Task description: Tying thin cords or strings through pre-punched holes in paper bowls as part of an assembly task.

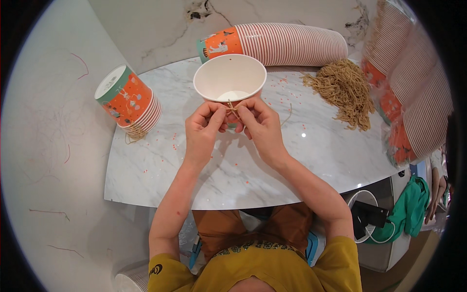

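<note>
A paper bucket (pixel 228 80), white inside, stands upright in front of me on the marble table. At its near side, just under the rim, my left hand (pixel 206 121) and my right hand (pixel 258 121) pinch a tan string (pixel 231 108) between thumbs and fingers. The string is crossed or looped where the fingertips meet, and a short end sticks up. Whether it is knotted, I cannot tell. Most of the bucket's outer wall is hidden behind my hands.
A long nested stack of buckets (pixel 292 45) lies along the back wall. Tan strings (pixel 348 90) are heaped at right, by plastic-wrapped stacks (pixel 413 87). An upside-down orange and green stack (pixel 129 100) stands at left. Small red dots litter the marble table (pixel 335 160).
</note>
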A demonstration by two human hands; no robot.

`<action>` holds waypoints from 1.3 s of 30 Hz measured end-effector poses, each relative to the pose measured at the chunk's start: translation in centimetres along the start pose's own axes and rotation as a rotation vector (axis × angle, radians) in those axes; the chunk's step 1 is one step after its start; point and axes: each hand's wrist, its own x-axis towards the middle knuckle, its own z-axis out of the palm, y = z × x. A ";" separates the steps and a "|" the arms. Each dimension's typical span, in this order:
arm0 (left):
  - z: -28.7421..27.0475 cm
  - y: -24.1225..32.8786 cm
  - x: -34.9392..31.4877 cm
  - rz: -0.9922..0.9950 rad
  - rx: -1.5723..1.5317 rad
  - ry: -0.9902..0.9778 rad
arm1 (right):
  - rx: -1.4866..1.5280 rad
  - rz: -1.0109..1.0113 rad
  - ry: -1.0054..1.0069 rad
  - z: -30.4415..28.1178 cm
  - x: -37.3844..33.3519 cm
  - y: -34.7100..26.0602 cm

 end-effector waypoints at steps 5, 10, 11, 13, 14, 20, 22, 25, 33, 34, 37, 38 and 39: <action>0.0 -0.1 -0.1 0.026 0.079 -0.005 | -0.001 0.023 0.023 0.2 -0.4 0.2; 0.4 0.1 -0.3 0.017 0.103 -0.006 | -0.093 -0.055 0.028 0.6 -1.0 1.2; 0.5 0.2 -0.3 0.005 0.102 -0.004 | -0.093 -0.054 0.027 0.6 -1.0 1.5; 0.4 0.3 -0.1 -0.017 0.078 -0.013 | -0.199 -0.161 0.040 0.5 -1.0 2.3; 0.4 0.5 -0.1 -0.039 0.054 -0.022 | -0.198 -0.160 0.039 0.6 -1.0 2.5; -0.1 0.4 0.2 -0.116 -0.016 -0.047 | -0.464 -0.400 0.047 0.6 -1.0 2.4; -0.3 0.3 0.4 -0.150 -0.078 -0.042 | -0.406 -0.332 0.026 0.3 -1.0 2.4; -0.9 0.2 0.5 -0.224 -0.185 -0.029 | -0.073 -0.007 0.005 0.3 -1.0 1.3; -0.9 0.0 0.6 -0.283 -0.274 0.003 | -0.056 -0.031 0.023 0.5 -1.0 0.4; -0.9 0.0 0.6 -0.268 -0.272 -0.003 | -0.133 -0.033 -0.013 0.6 -1.1 0.3; -0.6 0.1 0.4 -0.256 -0.262 0.002 | -0.232 -0.144 -0.036 0.8 -1.0 1.3; -0.5 0.2 0.4 -0.260 -0.255 0.014 | -0.233 -0.145 -0.037 0.8 -1.0 1.5; -0.6 0.2 0.4 -0.259 -0.256 0.014 | -0.243 -0.113 -0.034 0.7 -1.0 1.5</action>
